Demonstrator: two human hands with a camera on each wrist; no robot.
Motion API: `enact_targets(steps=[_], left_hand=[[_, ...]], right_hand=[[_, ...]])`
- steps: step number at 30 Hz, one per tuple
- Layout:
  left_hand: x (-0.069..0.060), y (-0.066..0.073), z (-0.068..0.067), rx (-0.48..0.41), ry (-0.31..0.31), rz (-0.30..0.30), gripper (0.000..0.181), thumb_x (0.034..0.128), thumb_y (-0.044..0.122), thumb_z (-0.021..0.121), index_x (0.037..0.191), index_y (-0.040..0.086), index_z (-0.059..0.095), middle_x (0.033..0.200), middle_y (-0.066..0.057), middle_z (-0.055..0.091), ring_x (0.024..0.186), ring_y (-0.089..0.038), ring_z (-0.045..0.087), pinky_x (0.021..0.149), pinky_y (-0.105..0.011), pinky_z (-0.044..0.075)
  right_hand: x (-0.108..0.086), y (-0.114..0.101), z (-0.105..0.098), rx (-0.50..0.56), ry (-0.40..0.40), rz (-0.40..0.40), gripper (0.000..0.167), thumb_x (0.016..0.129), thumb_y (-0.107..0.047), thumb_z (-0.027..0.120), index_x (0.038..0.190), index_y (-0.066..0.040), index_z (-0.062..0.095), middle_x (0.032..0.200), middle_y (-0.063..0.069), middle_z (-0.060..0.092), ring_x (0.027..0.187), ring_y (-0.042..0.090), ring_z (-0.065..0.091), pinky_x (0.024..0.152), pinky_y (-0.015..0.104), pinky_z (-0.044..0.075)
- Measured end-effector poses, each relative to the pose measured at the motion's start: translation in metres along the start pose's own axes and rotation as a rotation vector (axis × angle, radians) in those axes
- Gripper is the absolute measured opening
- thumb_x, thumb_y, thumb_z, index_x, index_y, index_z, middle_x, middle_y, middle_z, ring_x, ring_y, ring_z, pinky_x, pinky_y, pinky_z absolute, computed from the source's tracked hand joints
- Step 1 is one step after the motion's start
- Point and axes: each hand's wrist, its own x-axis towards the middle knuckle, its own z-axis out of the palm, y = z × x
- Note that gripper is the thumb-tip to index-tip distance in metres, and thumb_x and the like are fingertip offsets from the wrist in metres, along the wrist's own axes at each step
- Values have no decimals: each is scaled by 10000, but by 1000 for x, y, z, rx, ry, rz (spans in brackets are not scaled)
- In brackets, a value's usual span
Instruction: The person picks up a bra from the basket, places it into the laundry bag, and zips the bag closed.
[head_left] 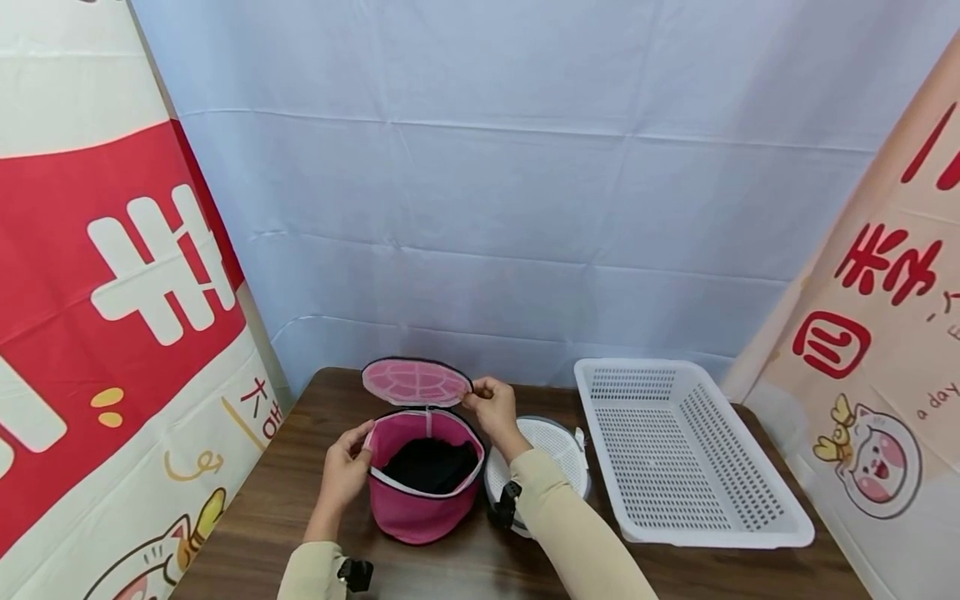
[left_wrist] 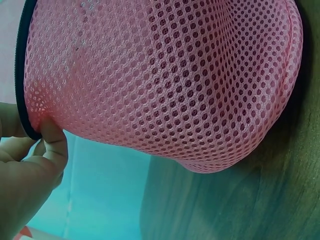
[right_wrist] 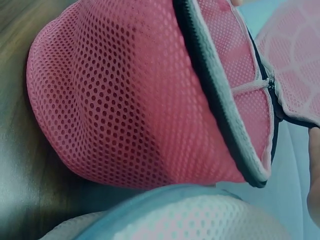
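Note:
A pink mesh laundry bag (head_left: 420, 517) stands upright on the table with its zippered lid (head_left: 417, 381) raised at the back. Black fabric (head_left: 431, 465) lies inside it. My left hand (head_left: 347, 467) pinches the bag's rim on the left side; the left wrist view shows thumb and fingers on the dark zipper edge. With my right hand (head_left: 495, 412) I pinch the lid's right edge. In the right wrist view the mesh wall (right_wrist: 115, 100) and open mouth show, but only a bit of the right hand (right_wrist: 315, 170) is visible at the edge.
A white mesh bag (head_left: 551, 450) with grey trim lies right of the pink bag, partly under my right forearm. Farther right sits a white perforated plastic basket (head_left: 622, 512). All rest on a brown wooden table (head_left: 262, 533), with a pale blue cloth (head_left: 495, 208) hanging behind.

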Motion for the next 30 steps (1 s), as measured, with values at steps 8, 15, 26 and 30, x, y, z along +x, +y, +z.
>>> enact_targets(steps=[8,15,26,30], left_hand=[[-3,1,-3,-79,7,-48,411,816,-183,449,1212,-119,539,1022,-302,567,814,-182,551,604,-176,454],[-4,1,-4,-133,-20,-63,407,832,-177,446,1234,-143,501,1060,-322,550,851,-209,567,653,-196,471],[-2,-2,-9,-183,11,-120,396,827,-178,439,1215,-151,512,1110,-261,567,891,-141,549,705,-181,459],[-3,-3,-10,-223,-3,-130,397,832,-175,416,1221,-164,495,1091,-164,591,895,-91,547,733,-213,471]], right_hand=[[-2,3,-7,-5,-54,22,134,747,162,630,862,211,584,737,204,601,619,142,565,597,272,511],[-2,5,-15,-69,-110,55,147,775,109,655,910,163,633,858,295,609,660,270,598,608,388,517],[8,33,-22,19,-175,168,197,798,77,658,982,146,644,913,167,668,665,136,649,646,298,530],[5,32,-24,3,-206,184,188,806,53,664,982,120,658,940,168,664,671,145,651,649,305,530]])
